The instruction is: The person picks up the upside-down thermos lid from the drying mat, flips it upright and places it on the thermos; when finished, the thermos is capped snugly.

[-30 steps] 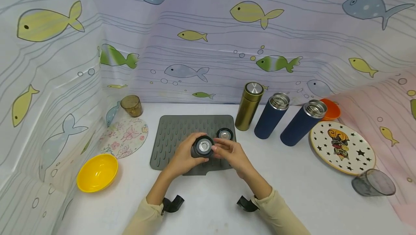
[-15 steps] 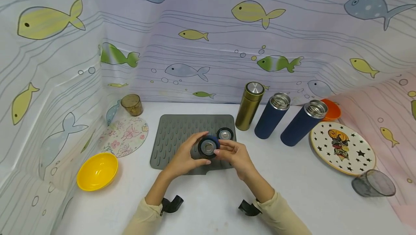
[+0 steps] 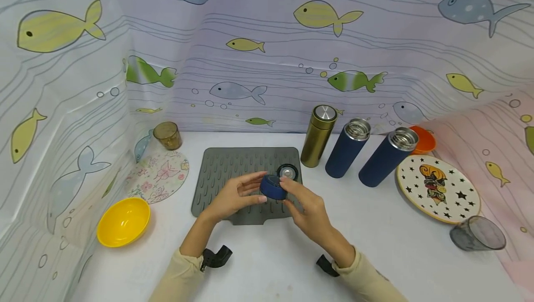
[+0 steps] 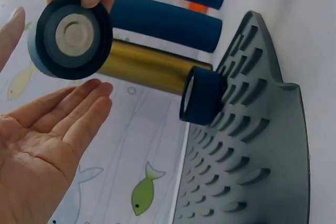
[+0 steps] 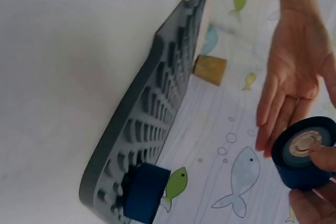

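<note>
A dark blue flask lid (image 3: 273,190) with a black rim is held over the mat, pinched between the thumb and fingers of my right hand (image 3: 312,213). Its pale inner disc (image 4: 74,34) faces the left wrist camera. My left hand (image 3: 231,198) is just left of the lid, fingers extended and palm turned towards it. In the left wrist view a gap shows between those fingers and the lid. Another blue lid (image 3: 288,172), underside up, lies at the right of the grey drying mat (image 3: 225,158). Two blue flasks (image 3: 346,153) stand with uncovered mouths beside a capped gold flask (image 3: 318,139).
On the right are a star-patterned plate (image 3: 410,179), an orange bowl (image 3: 426,140) and a grey glass (image 3: 475,234). Left of the mat are an amber glass (image 3: 168,136), a floral round mat (image 3: 160,176) and a yellow bowl (image 3: 123,223). A fish-print curtain (image 3: 187,107) closes the back.
The lid has turned from underside up to show its blue outside in the head view. My left hand has let go of it, and my right hand now holds it.
</note>
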Motion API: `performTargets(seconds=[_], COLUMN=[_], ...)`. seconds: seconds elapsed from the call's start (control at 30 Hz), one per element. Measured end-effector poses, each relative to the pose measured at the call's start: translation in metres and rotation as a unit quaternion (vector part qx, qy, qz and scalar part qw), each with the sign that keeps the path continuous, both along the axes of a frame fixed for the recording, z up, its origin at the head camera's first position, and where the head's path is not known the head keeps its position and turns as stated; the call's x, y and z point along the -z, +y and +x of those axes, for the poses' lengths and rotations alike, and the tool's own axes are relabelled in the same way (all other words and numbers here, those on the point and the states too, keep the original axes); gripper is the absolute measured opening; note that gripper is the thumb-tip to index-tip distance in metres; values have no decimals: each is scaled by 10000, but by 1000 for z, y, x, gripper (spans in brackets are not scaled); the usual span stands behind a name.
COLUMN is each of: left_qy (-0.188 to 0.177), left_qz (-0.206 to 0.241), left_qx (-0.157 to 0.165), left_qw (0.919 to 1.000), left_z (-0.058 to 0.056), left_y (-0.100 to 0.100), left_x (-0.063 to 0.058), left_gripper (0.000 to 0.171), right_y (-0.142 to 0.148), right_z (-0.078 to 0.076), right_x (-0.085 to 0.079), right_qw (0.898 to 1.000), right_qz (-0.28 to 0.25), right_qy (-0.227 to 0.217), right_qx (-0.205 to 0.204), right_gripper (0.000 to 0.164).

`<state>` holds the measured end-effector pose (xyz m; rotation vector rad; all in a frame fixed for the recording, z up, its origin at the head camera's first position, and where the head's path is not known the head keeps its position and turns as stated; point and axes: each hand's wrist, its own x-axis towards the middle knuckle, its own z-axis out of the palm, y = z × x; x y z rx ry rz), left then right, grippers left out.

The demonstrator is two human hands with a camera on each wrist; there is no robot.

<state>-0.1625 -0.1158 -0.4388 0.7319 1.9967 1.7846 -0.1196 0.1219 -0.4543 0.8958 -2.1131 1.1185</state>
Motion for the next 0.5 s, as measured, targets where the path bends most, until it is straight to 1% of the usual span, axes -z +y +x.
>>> performTargets(seconds=[0.07, 0.17, 0.23, 0.3, 0.4, 0.5], left_qy=[13, 113, 213, 276, 335, 358], left_qz=[35, 47, 25, -43, -124, -154], left_qx=[39, 111, 188, 256, 398, 526], left_qw=[10000, 9999, 9996, 9993, 9986, 9979], left_z=[0, 0, 0, 0, 0, 0], left_y=[1, 3, 6, 9, 13, 17], left_x=[-2, -4, -4, -4, -4, -4], left_gripper=[72, 76, 77, 79, 81, 82], right_y=[3, 5, 6, 6, 7, 8], right_z=[0, -1, -3, -3, -4, -4], right_x=[0, 0, 0, -1, -1, 0], right_qw=[9984, 9898, 9806, 9725, 9653, 9626], right_qz=[335, 783, 1011, 1166, 1283, 1359], right_qy=[446, 1191, 1676, 2019, 2272, 2339], right_qx=[-9, 22, 49, 30, -47, -150], right_gripper=[45, 26, 24, 25, 25, 26])
